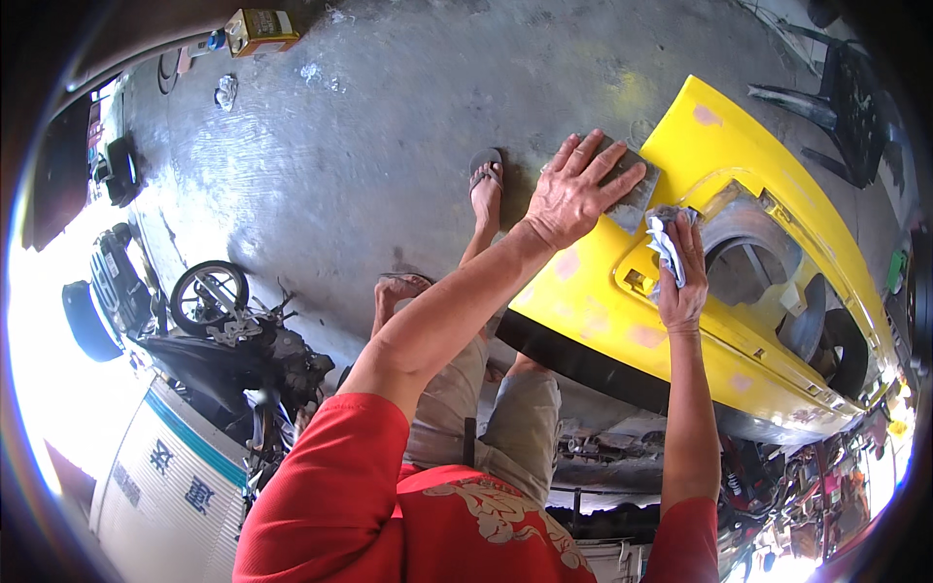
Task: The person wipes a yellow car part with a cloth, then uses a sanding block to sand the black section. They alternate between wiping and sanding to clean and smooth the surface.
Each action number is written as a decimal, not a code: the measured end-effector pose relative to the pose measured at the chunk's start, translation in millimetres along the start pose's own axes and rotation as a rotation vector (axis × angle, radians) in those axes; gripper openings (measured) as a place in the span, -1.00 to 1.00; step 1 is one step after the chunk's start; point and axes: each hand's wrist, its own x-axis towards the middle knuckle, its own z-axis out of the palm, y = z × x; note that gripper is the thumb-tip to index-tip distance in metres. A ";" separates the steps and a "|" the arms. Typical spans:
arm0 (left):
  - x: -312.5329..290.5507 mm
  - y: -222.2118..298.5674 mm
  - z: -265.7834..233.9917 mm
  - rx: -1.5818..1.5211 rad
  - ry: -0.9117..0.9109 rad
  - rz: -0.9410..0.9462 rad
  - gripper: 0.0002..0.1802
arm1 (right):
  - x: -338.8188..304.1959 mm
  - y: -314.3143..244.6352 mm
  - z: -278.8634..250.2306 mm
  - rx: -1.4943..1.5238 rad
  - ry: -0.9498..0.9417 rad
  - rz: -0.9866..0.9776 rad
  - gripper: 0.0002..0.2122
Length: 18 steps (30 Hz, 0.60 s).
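Note:
A large yellow car bumper (719,146) lies on its side to my right, with pinkish patches on its surface. My left hand (580,194) is spread at its near-left edge, the fingers stretched over a flat dark-grey piece (637,201). Whether that piece is a sheet or a stiff plate I cannot tell. Beside it, my right hand (686,270) is closed round a crumpled white-and-grey cloth (667,245), which touches the bumper next to a square opening.
A tyre (743,233) shows through the bumper's large opening. A black chair-like object (841,107) stands at the far right. At left are a motorcycle (233,321) and a white ribbed panel (175,476). A yellow-brown can (262,32) stands far left on the grey floor (389,97).

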 end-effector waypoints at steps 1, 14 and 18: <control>1.2 2.9 -0.8 -0.025 -0.029 0.013 -0.33 | 0.0 -0.5 0.0 -0.011 -0.008 0.002 -0.52; -22.8 19.4 -11.0 0.010 -0.114 0.014 -0.31 | -1.1 1.1 -1.3 0.006 0.017 -0.002 -0.53; -34.9 26.7 -23.9 0.028 -0.139 0.014 -0.29 | -1.2 3.0 -0.6 -0.010 0.013 -0.004 -0.54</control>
